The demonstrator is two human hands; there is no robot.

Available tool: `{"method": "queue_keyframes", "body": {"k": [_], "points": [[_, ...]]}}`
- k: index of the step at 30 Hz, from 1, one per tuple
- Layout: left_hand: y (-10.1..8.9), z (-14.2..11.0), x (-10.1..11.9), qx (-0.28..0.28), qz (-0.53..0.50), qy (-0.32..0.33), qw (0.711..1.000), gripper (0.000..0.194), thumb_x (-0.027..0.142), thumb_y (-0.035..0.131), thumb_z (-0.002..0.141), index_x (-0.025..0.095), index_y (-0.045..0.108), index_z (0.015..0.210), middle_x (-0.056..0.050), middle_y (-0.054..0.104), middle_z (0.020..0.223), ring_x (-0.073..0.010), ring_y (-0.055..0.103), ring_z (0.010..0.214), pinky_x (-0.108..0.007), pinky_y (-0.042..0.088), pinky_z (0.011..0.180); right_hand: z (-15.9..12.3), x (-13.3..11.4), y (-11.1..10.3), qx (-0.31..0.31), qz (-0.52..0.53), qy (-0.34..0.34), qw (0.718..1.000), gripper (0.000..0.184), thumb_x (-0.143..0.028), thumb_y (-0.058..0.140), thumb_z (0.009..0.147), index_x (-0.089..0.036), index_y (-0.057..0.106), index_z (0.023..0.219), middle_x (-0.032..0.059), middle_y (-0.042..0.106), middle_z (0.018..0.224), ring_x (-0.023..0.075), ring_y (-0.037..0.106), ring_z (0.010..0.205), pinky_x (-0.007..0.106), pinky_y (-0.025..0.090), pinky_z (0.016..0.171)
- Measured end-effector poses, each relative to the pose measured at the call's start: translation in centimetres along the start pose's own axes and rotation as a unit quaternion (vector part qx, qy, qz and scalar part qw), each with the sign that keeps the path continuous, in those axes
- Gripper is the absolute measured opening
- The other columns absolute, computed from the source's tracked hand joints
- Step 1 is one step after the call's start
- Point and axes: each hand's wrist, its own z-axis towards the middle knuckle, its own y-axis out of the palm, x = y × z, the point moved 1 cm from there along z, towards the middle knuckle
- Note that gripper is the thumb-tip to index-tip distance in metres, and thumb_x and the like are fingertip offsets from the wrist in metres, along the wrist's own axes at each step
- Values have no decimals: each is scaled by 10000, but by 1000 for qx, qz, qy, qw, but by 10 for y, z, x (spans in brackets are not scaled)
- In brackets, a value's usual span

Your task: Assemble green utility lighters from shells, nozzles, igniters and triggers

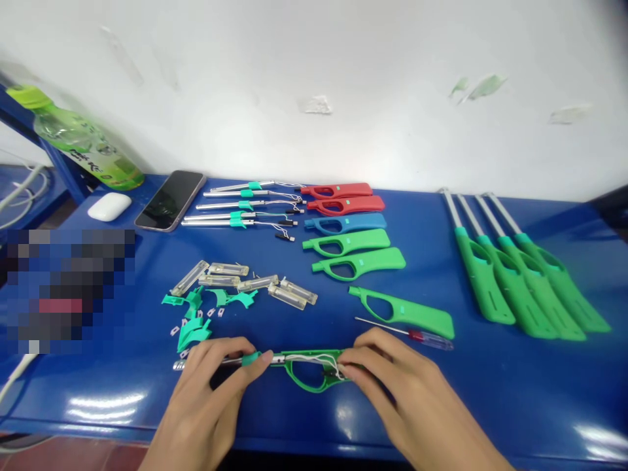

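Note:
Near the table's front edge, my left hand [206, 386] pinches a metal lighter tube [278, 359] with a teal collar [251, 358]. The tube's inner end lies at the narrow end of an open green lighter handle half [303, 386]. White wires [309, 357] run along the handle above its trigger loop. My right hand [400, 373] is closed on the handle's wider end, fingertips at the wires and a small dark part; its fingers hide the rest. Just beyond lie another green handle half [407, 311] and a screwdriver [429, 339] with a clear and red grip.
Several tubes with wires [230, 205] and red, blue and green handle halves [356, 242] lie behind. Clear fuel tanks [258, 282] and teal triggers [193, 332] sit left. Assembled lighters [532, 281] rest right. A phone [171, 199], white case [109, 207] and bottle [93, 147] stand back left.

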Motion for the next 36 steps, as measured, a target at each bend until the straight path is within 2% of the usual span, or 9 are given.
{"method": "queue_keyframes", "body": {"k": [6, 9, 12, 16, 21, 26, 31, 36], "points": [[0, 2, 0, 13, -3, 2, 1000, 455, 17, 517, 1009, 301, 707, 1309, -62, 616, 1201, -186, 603, 1068, -306, 492, 903, 7, -3, -4, -19, -22, -15, 999, 356, -190, 364, 1114, -234, 692, 981, 53, 697, 992, 188, 756, 893, 302, 642, 821], [1, 3, 1, 20, -18, -10, 1000, 462, 9, 506, 1016, 304, 703, 1312, -60, 611, 1207, -183, 598, 1078, -309, 482, 915, 8, -2, -5, -38, -14, -13, 999, 303, -187, 390, 1108, -241, 680, 1038, 47, 688, 1026, 182, 751, 892, 310, 640, 852], [2, 2, 1, 20, -16, -9, 1000, 463, 1, 506, 1017, 300, 703, 1311, -59, 607, 1216, -180, 595, 1090, -311, 471, 925, 8, 0, -9, -53, -4, -10, 999, 278, -176, 421, 1100, -253, 688, 1087, 36, 682, 1044, 155, 740, 827, 279, 635, 813], [2, 3, 2, 30, -15, -7, 999, 458, 6, 517, 1010, 306, 718, 1292, -54, 634, 1196, -184, 623, 1070, -319, 486, 914, 9, 1, -16, -59, 9, -18, 998, 308, -132, 443, 1077, -270, 716, 1110, 30, 690, 1084, 128, 729, 785, 246, 623, 768], [3, 2, 4, 44, -26, -37, 998, 437, 43, 514, 1025, 327, 734, 1273, -62, 662, 1184, -197, 640, 1064, -336, 516, 899, 10, 4, -16, -82, 37, -26, 996, 405, -104, 460, 1068, -353, 709, 1266, 4, 681, 1182, 108, 723, 829, 233, 605, 740], [4, 1, 5, 42, -28, -40, 998, 426, 59, 515, 1032, 331, 735, 1275, -65, 650, 1197, -202, 629, 1085, -344, 509, 913, 13, 7, -7, -44, 78, -5, 996, 206, -217, 587, 1071, -324, 751, 1132, -21, 726, 1057, 126, 735, 870, 238, 592, 798], [5, 1, 5, 43, -40, -40, 997, 443, 39, 508, 1030, 334, 729, 1276, -57, 636, 1204, -196, 615, 1083, -338, 488, 911, 15, 3, -4, -43, 19, -27, 999, 203, -153, 576, 1063, -270, 735, 1019, -18, 700, 996, 135, 701, 802, 273, 548, 735], [4, -1, 3, 23, -44, -30, 998, 464, 11, 498, 1028, 316, 700, 1313, -59, 596, 1237, -198, 577, 1124, -341, 449, 955, 18, -3, -8, -92, -106, -97, 985, 221, -60, 601, 993, -261, 692, 1015, -7, 670, 994, 177, 630, 795, 329, 451, 659]]}}
